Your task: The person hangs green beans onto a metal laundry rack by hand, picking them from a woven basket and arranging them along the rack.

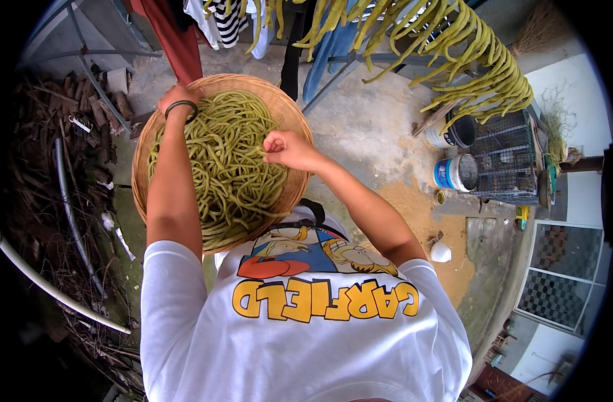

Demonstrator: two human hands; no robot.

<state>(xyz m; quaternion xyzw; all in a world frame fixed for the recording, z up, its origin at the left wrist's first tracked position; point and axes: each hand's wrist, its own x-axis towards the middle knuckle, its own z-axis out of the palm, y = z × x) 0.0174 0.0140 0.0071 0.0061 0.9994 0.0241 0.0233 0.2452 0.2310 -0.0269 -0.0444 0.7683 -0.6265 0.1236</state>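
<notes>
A wide wicker basket point(284, 104) lies toward 10 o'clock from the centre of the view, filled with a tangle of long green beans point(229, 137). The left forearm is raised from 7 o'clock, nearly straight, across the basket's left side; a dark bangle point(181, 102) is worn at the wrist. The left hand point(175, 99) is placed at the rim's 11 o'clock, fingers bent over the edge and closed on it, though the fingertips are hard to make out. The right arm is bent inward from 4 o'clock, and the right hand point(287, 150) is held over the beans at the basket's 3 o'clock. Its fingers are curled in, the thumb drawn close to them; whether a bean is pinched there cannot be told. Part of the beans is hidden by the left forearm, and whatever supports the basket from below cannot be seen. Hanging beans point(484, 74) at 1 o'clock are cut off by the upper edge, and the corners are lost in black.
</notes>
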